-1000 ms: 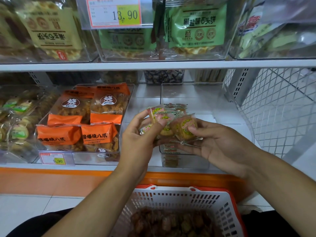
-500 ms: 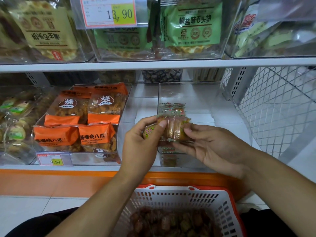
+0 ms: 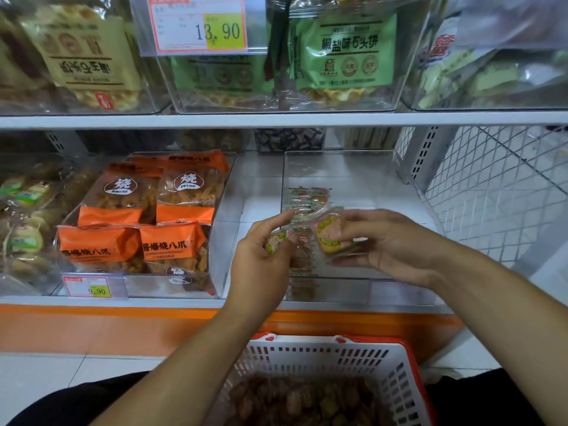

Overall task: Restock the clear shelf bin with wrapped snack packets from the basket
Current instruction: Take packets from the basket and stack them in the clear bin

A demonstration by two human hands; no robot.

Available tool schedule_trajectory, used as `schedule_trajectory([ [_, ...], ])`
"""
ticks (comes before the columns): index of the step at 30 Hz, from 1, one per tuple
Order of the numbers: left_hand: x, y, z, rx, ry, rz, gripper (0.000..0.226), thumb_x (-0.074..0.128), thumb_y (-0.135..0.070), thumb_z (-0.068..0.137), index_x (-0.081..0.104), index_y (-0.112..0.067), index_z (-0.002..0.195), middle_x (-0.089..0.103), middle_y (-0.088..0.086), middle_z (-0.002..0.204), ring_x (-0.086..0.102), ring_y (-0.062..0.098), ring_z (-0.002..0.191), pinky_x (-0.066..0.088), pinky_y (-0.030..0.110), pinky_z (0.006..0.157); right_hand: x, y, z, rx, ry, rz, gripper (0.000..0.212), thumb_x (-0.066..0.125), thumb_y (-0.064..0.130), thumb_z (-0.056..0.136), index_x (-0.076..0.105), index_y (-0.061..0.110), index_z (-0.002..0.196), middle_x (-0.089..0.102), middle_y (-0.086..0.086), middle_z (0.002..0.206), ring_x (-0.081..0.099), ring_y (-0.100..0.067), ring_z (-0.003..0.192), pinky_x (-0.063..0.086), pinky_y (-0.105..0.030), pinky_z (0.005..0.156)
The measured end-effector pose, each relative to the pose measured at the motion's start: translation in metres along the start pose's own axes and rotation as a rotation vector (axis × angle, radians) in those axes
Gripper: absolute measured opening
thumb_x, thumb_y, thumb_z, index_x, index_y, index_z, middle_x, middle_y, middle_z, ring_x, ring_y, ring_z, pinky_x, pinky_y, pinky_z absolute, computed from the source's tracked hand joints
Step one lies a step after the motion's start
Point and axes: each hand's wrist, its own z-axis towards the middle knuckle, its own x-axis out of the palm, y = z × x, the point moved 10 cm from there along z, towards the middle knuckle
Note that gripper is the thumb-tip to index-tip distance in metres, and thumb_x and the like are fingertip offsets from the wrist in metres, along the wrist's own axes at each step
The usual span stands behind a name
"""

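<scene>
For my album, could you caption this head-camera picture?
Over a snack-filled basket, left hand and right hand each hold a wrapped snack packet before the clear shelf bin.

A shop: price tags (image 3: 196, 26) on shelves (image 3: 276, 119) of packaged snacks (image 3: 344, 53).

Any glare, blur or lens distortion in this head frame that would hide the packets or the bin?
Head view: wide-angle bend bows the upper shelf edge; reflections haze the clear bin walls; packet in the right hand reads soft but legible; basket contents are dim and blurred.
</scene>
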Motion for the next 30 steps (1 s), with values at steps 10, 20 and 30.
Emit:
schedule_trajectory([
  [10, 0.005, 0.004, -0.003, -0.049, -0.003, 0.051, 0.027, 0.068, -0.015, 0.097, 0.068, -0.04, 0.106, 0.074, -0.019, 0.095, 0.073, 0.027, 0.069, 0.06, 0.036, 0.061, -0.065, -0.032, 0.05, 0.025, -0.203, -1.132, 0.054, 0.086, 0.023, 0.077, 0.055, 0.025, 0.122, 0.068, 0.001, 0.117, 0.065, -0.018, 0.103, 0.055, -0.036, 0.09],
  [20, 0.008, 0.007, -0.006, -0.052, 0.023, 0.093, 0.024, 0.07, -0.013, 0.095, 0.069, -0.035, 0.106, 0.074, -0.017, 0.091, 0.072, 0.029, 0.063, 0.053, 0.032, 0.054, -0.078, -0.055, 0.067, 0.154, -0.141, -1.219, 0.059, 0.087, 0.004, 0.07, 0.058, 0.012, 0.12, 0.067, -0.008, 0.108, 0.059, -0.012, 0.085, 0.05, -0.019, 0.076],
  [30, 0.01, 0.006, -0.008, -0.073, 0.02, 0.091, 0.024, 0.072, -0.014, 0.094, 0.068, -0.036, 0.103, 0.074, -0.002, 0.095, 0.073, 0.016, 0.066, 0.049, 0.013, 0.054, -0.082, -0.026, 0.083, 0.17, -0.344, -1.353, 0.068, 0.082, 0.038, 0.079, 0.044, 0.013, 0.129, 0.041, -0.011, 0.131, 0.049, -0.025, 0.11, 0.049, -0.035, 0.091],
])
